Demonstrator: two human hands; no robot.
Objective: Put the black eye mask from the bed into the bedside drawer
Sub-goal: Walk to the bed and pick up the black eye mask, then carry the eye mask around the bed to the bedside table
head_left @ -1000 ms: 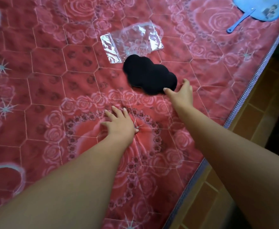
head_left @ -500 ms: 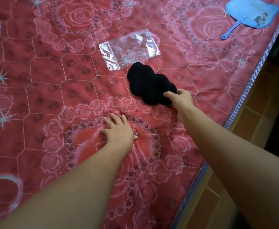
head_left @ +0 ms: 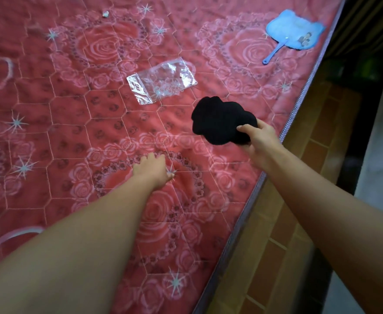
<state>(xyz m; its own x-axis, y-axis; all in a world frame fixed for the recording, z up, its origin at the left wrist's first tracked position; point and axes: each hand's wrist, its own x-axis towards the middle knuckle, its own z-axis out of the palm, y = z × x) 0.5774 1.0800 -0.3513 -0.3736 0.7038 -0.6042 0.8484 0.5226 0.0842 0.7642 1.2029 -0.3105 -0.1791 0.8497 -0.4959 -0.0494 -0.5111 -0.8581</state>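
The black eye mask (head_left: 220, 120) is a soft, cloud-shaped black pad, bunched up and lifted a little above the red rose-patterned bed (head_left: 77, 123). My right hand (head_left: 259, 141) grips its right end, thumb on top and fingers underneath. My left hand (head_left: 152, 169) rests palm down on the mattress, left of and nearer than the mask, fingers curled against the cover and holding nothing. The bedside drawer is not in view.
A clear plastic bag (head_left: 161, 81) lies flat on the bed beyond the mask. A blue hand fan (head_left: 296, 32) lies near the far right corner. The bed's right edge (head_left: 274, 155) runs diagonally, with brown floor tiles (head_left: 288, 223) beside it.
My right hand closed on the mask's right end and lifted it off the cover toward the bed's right edge; the mask bunched up. My left hand stayed pressed on the mattress.
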